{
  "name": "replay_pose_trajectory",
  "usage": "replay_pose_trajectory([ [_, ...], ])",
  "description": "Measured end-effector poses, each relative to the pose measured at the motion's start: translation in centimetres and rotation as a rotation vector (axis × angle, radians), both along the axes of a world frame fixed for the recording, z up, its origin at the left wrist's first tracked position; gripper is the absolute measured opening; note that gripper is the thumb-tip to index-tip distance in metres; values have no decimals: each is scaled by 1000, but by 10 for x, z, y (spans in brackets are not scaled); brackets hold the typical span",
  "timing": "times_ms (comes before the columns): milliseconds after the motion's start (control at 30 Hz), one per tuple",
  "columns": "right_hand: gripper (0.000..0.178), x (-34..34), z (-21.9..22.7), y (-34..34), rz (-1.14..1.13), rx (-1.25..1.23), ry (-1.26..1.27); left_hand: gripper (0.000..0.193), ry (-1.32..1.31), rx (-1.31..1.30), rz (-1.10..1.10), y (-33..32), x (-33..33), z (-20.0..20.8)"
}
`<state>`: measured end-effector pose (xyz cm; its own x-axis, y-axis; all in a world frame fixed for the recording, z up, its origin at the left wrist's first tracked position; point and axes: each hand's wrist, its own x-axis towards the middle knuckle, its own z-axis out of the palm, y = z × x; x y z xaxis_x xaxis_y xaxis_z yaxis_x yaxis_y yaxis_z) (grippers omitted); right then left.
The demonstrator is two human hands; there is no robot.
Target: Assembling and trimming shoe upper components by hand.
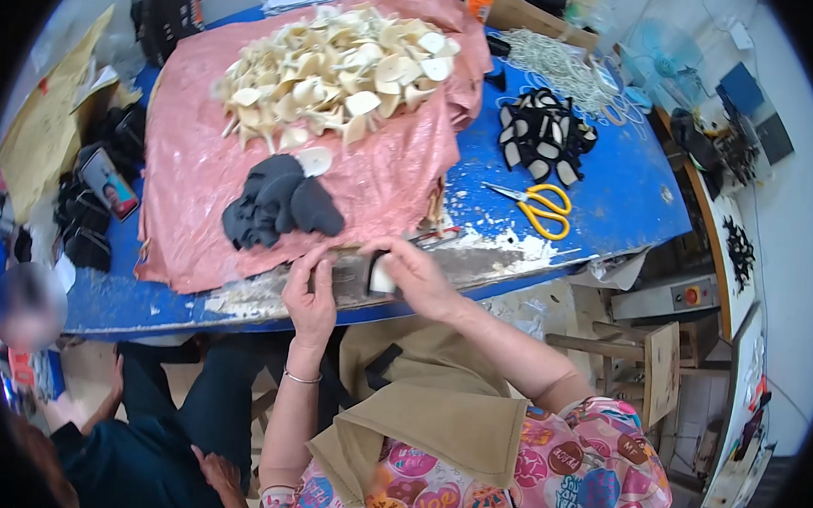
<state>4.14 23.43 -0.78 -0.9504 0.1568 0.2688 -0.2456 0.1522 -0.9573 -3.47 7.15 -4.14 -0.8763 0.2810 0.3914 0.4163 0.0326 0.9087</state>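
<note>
Two bare hands at the near edge of a blue table (pixel 626 187), paint worn through to grey and white there. Right hand (pixel 421 280): fingers curled closed around a small black-and-cream piece (pixel 383 276), which sits at the worn edge between the two hands, cream face showing, dark along its left side. Left hand (pixel 313 290): just beside it, raised, thumb and fingertips drawn close together; cannot tell whether anything thin is pinched there. A bracelet (pixel 302 376) circles the left wrist. Just beyond the left hand, a dark grey heap of soft pieces (pixel 276 201) lies on a crinkled pink sheet (pixel 186 169). Farther back on the same sheet, a large mound of cream pieces (pixel 333 71), curved and overlapping; one pale disc-like piece (pixel 315 161) lies near the dark heap. To the right on the blue surface: a cluster of black-edged pale pieces (pixel 543 137) (much like the one in hand), yellow-handled scissors (pixel 545 212) just below it, blades pointing left, and a tangle of pale cord (pixel 563 69) behind. At lower left sits another person in dark clothes (pixel 152 466), one hand near the thigh
</note>
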Motion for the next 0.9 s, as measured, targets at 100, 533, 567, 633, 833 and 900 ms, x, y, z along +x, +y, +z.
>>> replay_pose_trajectory([
  [100,20,19,35,53,-149,-194,-135,19,-42,9,41,1,-1,-7],
  [533,36,-19,39,333,-1032,1071,-399,18,-219,67,69,-4,-1,-6],
  [567,42,-22,41,337,-1043,1099,-435,17,-212,66,79,-3,-1,-6],
  [633,44,-17,51,345,-1066,1186,-470,16,-180,26,93,3,-1,-7],
  [833,24,-13,86,256,-855,722,28,16,-156,-36,103,-8,2,-9],
  [900,15,-11,85,205,-571,277,-23,16,-127,-77,104,-9,2,-7],
])
